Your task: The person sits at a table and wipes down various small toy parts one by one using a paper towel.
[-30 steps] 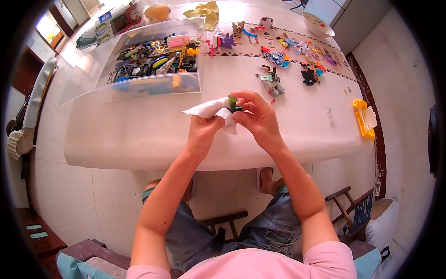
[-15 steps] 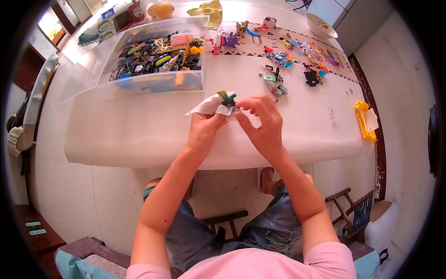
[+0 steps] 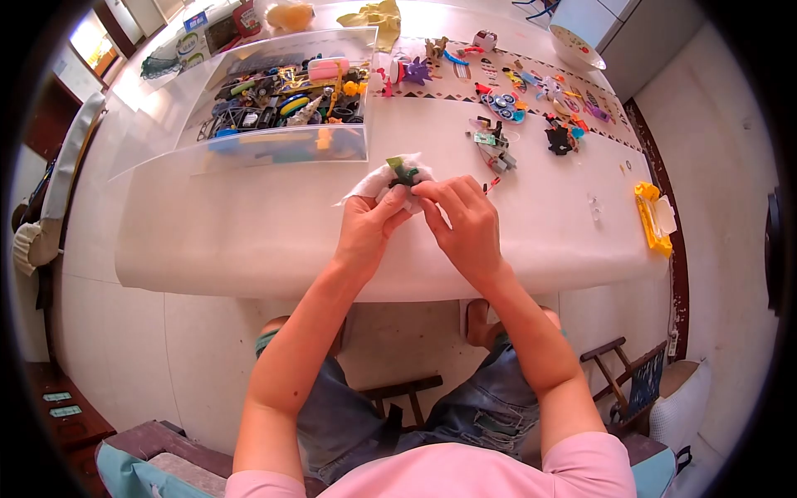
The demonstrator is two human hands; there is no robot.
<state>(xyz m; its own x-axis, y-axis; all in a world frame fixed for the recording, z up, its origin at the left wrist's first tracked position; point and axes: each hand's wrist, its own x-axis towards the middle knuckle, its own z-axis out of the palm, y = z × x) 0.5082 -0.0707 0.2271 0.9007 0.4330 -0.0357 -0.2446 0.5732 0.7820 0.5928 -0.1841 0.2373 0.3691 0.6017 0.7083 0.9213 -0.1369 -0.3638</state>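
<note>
A small green and black toy (image 3: 403, 173) lies against a crumpled white wipe (image 3: 371, 184) above the table's near half. My left hand (image 3: 371, 226) is closed round the wipe and the toy, its thumb pressed on the toy's lower side. From the right, my right hand (image 3: 465, 217) reaches in with thumb and forefinger pinched together at the edge of the wipe and toy. Whether those fingertips grip the wipe or the toy itself, I cannot make out. The toy's exact kind is too small to tell.
A clear plastic box (image 3: 274, 145) full of small toys stands at the left back. Grey toy parts (image 3: 496, 152), a black toy piece (image 3: 561, 139) and a blue toy (image 3: 503, 105) lie to the right. A yellow wipes pack (image 3: 653, 217) sits near the right edge, a bowl (image 3: 576, 47) behind.
My right hand has moved left and closed its fingers at the toy. The wipe now spreads up behind the toy, and my left thumb has shifted onto it.
</note>
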